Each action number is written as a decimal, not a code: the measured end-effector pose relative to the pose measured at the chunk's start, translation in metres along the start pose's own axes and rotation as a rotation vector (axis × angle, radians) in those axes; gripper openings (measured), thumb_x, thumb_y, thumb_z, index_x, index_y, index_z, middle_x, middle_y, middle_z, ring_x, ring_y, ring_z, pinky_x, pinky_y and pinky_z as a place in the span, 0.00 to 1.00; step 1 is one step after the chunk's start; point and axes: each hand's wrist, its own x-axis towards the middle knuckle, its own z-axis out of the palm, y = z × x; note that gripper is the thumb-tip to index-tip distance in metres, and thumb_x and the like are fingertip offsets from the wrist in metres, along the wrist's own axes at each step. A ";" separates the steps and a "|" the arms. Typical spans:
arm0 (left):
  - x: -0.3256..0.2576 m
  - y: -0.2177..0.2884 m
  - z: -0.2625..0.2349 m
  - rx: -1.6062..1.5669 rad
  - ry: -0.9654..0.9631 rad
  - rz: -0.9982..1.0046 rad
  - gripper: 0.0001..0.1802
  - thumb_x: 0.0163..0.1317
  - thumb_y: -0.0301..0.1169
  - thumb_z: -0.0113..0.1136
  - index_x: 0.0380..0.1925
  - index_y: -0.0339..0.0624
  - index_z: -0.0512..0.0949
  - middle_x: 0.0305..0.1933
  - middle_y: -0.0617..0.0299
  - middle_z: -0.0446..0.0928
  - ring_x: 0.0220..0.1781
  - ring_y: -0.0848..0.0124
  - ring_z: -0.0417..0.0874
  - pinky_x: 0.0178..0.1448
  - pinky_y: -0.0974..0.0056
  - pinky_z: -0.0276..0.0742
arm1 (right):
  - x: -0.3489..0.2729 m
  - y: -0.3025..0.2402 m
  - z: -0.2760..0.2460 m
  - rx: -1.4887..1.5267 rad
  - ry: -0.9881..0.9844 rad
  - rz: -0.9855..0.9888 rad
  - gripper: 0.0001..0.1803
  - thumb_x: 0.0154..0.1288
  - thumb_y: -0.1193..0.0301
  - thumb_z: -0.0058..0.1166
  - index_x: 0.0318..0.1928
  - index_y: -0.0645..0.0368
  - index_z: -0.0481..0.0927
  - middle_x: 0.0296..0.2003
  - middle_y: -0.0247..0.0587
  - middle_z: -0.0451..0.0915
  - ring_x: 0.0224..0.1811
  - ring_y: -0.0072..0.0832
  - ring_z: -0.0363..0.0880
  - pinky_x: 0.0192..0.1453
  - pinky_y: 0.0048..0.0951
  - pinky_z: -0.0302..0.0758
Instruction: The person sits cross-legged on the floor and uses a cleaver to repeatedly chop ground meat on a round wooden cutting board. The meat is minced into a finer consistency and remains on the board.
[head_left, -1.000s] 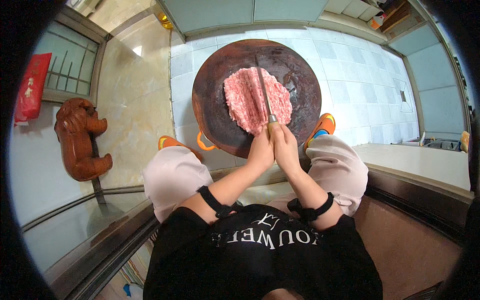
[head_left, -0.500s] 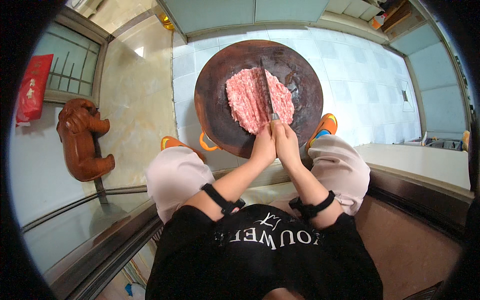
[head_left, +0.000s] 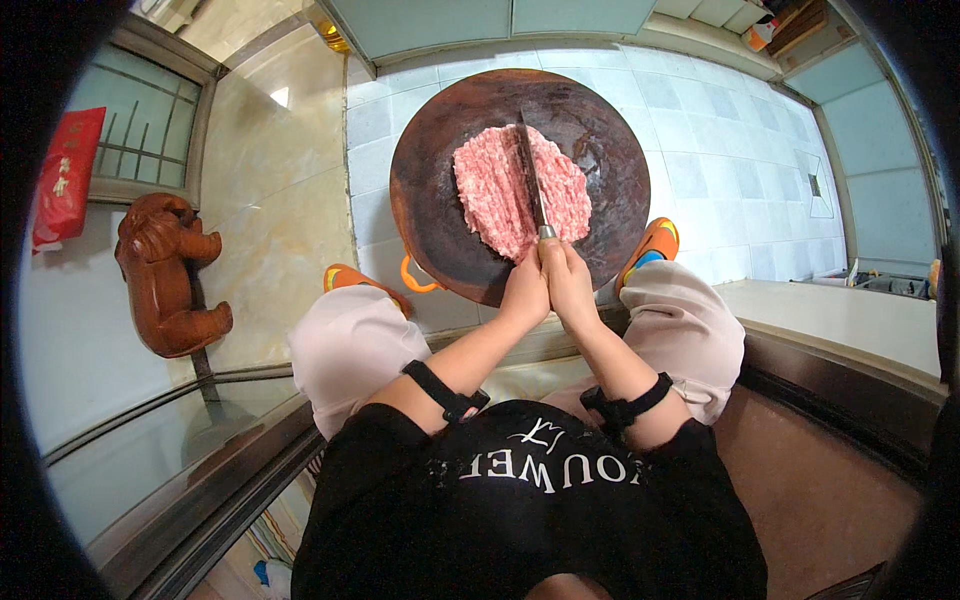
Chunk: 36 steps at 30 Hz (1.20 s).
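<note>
A round dark wooden chopping block (head_left: 425, 165) stands on the tiled floor between my feet. Pink minced meat (head_left: 488, 190) is spread over its middle in a flat layer, with parallel cut lines on its left part. Seen from above along its spine, a kitchen knife (head_left: 531, 180) points away from me, its blade down in the meat. Both hands meet at its handle, near the meat's front edge. My right hand (head_left: 569, 279) is closed round the handle, and my left hand (head_left: 526, 290) is closed against it from the left. Their overlap hides most of the handle.
An orange handle (head_left: 417, 277) sticks out at the block's front left. Orange shoes (head_left: 655, 245) flank the block, close to its edge. On the left lies a carved wooden animal figure (head_left: 168, 275) near a red packet (head_left: 72, 180). A pale ledge (head_left: 830, 320) runs along the right.
The block, meat and hands sit slightly higher in the picture. Both hands keep their grip, and the blade stays at nearly the same place in the meat.
</note>
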 end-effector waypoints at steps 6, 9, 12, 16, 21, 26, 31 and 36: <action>-0.008 -0.004 -0.001 -0.154 0.032 0.063 0.24 0.64 0.47 0.37 0.41 0.35 0.66 0.34 0.39 0.75 0.39 0.42 0.75 0.39 0.47 0.69 | -0.006 -0.011 0.003 -0.088 -0.050 0.048 0.21 0.64 0.58 0.41 0.32 0.69 0.72 0.21 0.51 0.71 0.25 0.32 0.70 0.33 0.32 0.68; -0.005 -0.007 -0.002 -0.044 0.075 0.034 0.23 0.64 0.46 0.38 0.45 0.36 0.65 0.33 0.39 0.76 0.38 0.42 0.75 0.38 0.47 0.69 | -0.004 -0.013 0.006 -0.108 -0.022 -0.032 0.19 0.64 0.60 0.42 0.33 0.68 0.71 0.20 0.49 0.71 0.24 0.29 0.69 0.31 0.31 0.67; -0.005 -0.009 -0.002 -0.177 0.058 0.101 0.22 0.64 0.45 0.38 0.45 0.36 0.65 0.34 0.39 0.75 0.39 0.42 0.75 0.39 0.48 0.69 | -0.007 -0.010 0.005 -0.109 -0.053 -0.003 0.19 0.65 0.60 0.40 0.33 0.67 0.71 0.20 0.51 0.71 0.23 0.34 0.70 0.31 0.35 0.67; 0.000 -0.005 -0.003 -0.096 -0.042 0.054 0.20 0.65 0.42 0.39 0.46 0.38 0.67 0.39 0.46 0.75 0.42 0.54 0.76 0.44 0.56 0.69 | -0.006 -0.006 0.004 -0.069 0.007 -0.005 0.19 0.64 0.60 0.41 0.31 0.67 0.71 0.20 0.49 0.71 0.23 0.31 0.69 0.31 0.33 0.67; 0.004 -0.005 0.003 -0.098 -0.063 -0.007 0.19 0.66 0.41 0.38 0.44 0.37 0.67 0.38 0.47 0.75 0.41 0.58 0.77 0.46 0.59 0.69 | -0.001 -0.003 0.002 -0.043 0.047 0.101 0.21 0.65 0.58 0.41 0.31 0.68 0.71 0.20 0.48 0.72 0.24 0.32 0.70 0.32 0.33 0.67; 0.013 -0.008 0.004 -0.059 -0.022 0.026 0.19 0.66 0.42 0.40 0.42 0.36 0.68 0.38 0.47 0.75 0.43 0.59 0.77 0.46 0.59 0.69 | 0.005 0.001 0.001 -0.034 0.056 0.072 0.20 0.64 0.59 0.43 0.28 0.67 0.70 0.19 0.46 0.70 0.25 0.25 0.67 0.31 0.29 0.66; 0.009 -0.008 0.004 -0.085 -0.039 0.034 0.20 0.66 0.43 0.38 0.44 0.36 0.68 0.39 0.46 0.75 0.43 0.56 0.76 0.48 0.59 0.69 | 0.005 0.006 0.001 0.005 0.055 0.034 0.22 0.65 0.57 0.41 0.28 0.67 0.70 0.20 0.44 0.70 0.24 0.27 0.67 0.32 0.31 0.66; 0.008 -0.004 0.001 -0.055 -0.020 0.049 0.21 0.66 0.44 0.38 0.44 0.36 0.68 0.39 0.43 0.75 0.43 0.51 0.77 0.46 0.56 0.70 | 0.005 0.006 0.001 -0.024 0.044 0.060 0.23 0.65 0.56 0.41 0.30 0.68 0.70 0.21 0.48 0.71 0.24 0.29 0.68 0.32 0.32 0.66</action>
